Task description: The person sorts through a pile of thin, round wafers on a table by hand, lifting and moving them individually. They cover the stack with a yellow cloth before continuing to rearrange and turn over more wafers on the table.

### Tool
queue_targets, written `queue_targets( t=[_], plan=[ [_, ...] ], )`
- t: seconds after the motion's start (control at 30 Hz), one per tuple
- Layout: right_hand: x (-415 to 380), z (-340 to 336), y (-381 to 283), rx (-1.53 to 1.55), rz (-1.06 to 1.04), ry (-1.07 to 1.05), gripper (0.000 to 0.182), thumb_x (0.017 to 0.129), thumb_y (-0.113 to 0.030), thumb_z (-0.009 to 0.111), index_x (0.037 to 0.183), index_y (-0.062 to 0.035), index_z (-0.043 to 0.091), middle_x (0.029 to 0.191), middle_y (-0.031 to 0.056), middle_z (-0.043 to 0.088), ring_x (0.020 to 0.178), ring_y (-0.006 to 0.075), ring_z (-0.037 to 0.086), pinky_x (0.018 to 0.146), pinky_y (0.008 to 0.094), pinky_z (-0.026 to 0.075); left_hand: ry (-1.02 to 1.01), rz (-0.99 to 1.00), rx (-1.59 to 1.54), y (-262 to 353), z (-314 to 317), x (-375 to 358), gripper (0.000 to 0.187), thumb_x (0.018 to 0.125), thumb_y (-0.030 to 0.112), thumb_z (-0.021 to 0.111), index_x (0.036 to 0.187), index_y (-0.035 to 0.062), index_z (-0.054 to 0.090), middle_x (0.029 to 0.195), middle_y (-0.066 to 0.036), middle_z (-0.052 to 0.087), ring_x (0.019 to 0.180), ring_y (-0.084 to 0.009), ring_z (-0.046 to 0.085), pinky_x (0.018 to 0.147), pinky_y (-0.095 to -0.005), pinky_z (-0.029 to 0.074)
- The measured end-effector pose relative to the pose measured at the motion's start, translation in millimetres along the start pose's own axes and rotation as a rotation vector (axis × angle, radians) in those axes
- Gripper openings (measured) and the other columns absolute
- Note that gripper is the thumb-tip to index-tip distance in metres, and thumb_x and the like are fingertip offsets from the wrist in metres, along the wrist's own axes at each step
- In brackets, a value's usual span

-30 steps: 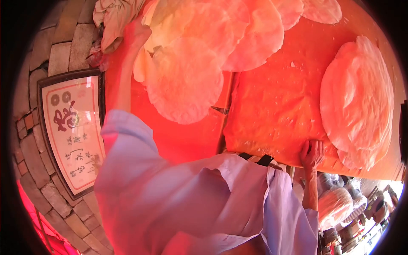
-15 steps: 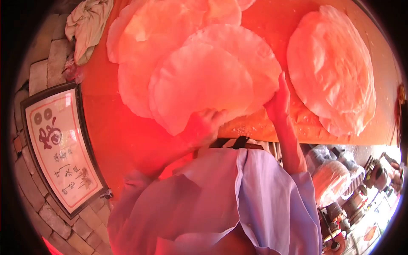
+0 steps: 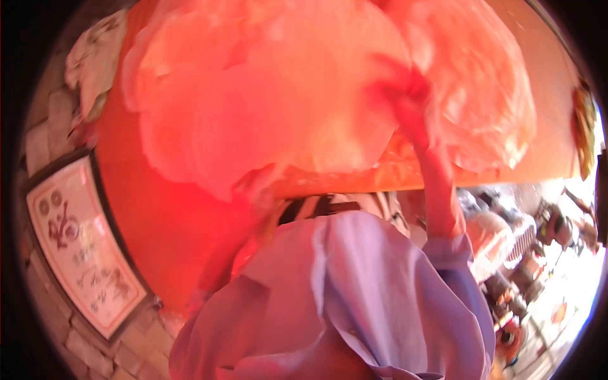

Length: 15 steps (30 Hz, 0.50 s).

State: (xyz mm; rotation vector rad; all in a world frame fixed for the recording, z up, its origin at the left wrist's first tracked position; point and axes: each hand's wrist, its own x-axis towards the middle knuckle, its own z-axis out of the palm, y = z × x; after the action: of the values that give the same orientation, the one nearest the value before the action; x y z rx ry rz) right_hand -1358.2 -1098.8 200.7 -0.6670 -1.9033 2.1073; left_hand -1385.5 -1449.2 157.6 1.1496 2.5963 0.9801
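Thin, round, flatbread-like sheets [image 3: 266, 82] overlap in a wide pile on the orange-covered table [image 3: 164, 234]. My right hand [image 3: 408, 98] is over the pile's right edge, its fingers stretched leftward and apart, though blurred. No hold on a sheet shows there. At the pile's lower edge is my left hand [image 3: 256, 190], close to or touching a sheet's pointed rim. Motion smears its fingers, so its grip is hidden. A second pile of similar sheets [image 3: 478, 82] lies right of my right hand.
A framed sign with writing [image 3: 82, 247] stands beside the table's left side on brick paving [image 3: 95, 348]. A pale cloth [image 3: 95, 60] hangs at the upper left. Plastic-wrapped items [image 3: 491, 237] and machine-like parts [image 3: 516, 297] are at the lower right.
My right hand has moved up and turned its fingers leftward over the pile. My left hand has shifted left along the lower edge. The view has also shifted, with both piles appearing closer together.
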Motion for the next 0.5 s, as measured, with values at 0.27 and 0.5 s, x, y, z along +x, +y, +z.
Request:
queue_targets(
  t=[0.27, 0.5],
  plan=[
    [12, -287, -42, -0.236, -0.230, 0.605, 0.050, 0.083, -0.024, 0.074, 0.121, 0.0056, 0.063, 0.096, 0.0123, 0.072, 0.082, 0.0199, 0.069, 0.077, 0.0309, 0.053, -0.034, -0.275, -0.159, 35, 4, 26, 0.033, 0.081, -0.004, 0.057, 0.112, -0.0005, 0.066, 0.096, -0.020, 0.069, 0.085, -0.0341, 0.069, 0.076, -0.0382, 0.055],
    [-47, -177, 10, -0.580, 0.061, 0.492, 0.024, 0.097, -0.026, 0.060, 0.101, -0.0028, 0.067, 0.093, 0.0109, 0.069, 0.083, 0.0222, 0.068, 0.071, 0.0331, 0.055, -0.073, -0.192, -0.250, 86, 13, 84, 0.033, 0.081, 0.000, 0.058, 0.112, 0.0003, 0.066, 0.095, -0.021, 0.069, 0.085, -0.0350, 0.070, 0.076, -0.0373, 0.055]
  ],
)
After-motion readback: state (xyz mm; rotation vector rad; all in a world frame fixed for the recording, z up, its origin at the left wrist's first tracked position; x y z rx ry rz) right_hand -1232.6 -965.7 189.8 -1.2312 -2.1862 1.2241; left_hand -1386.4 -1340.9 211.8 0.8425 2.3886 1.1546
